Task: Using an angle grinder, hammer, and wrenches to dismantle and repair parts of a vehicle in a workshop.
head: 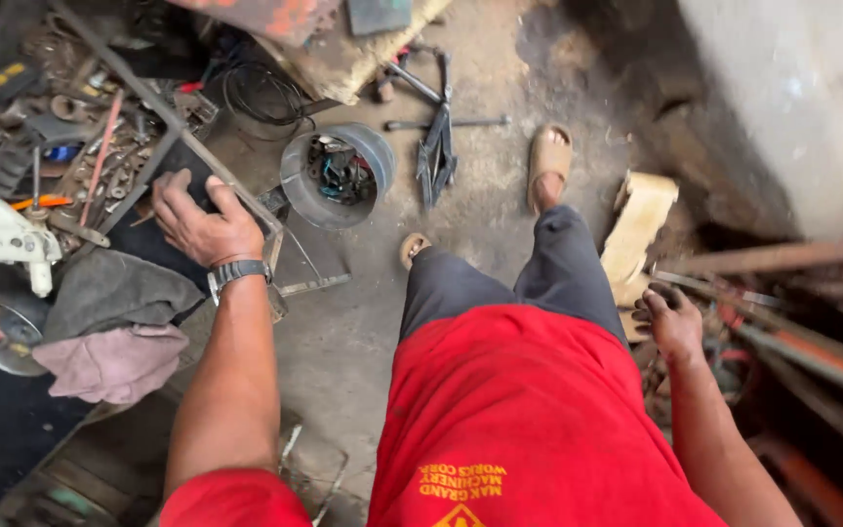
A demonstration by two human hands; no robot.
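Note:
My left hand [202,222], with a dark wristwatch [238,272] on the wrist, rests palm down on the corner of a metal-framed workbench [275,239] covered with tools and scrap. Its fingers are spread and nothing is in them. My right hand [672,320] hangs low at my side, fingers loosely curled, beside a heap of rusty metal rods [792,337]; whether it holds anything is unclear. I wear a red shirt [519,420] and grey trousers, with tan sandals [548,161] on my feet.
A round metal bucket [336,176] with cables and parts stands on the concrete floor ahead. A folded scissor jack and a rod [438,137] lie beyond it. Grey and pink rags [114,327] lie on the bench. A wooden block [641,229] sits at the right.

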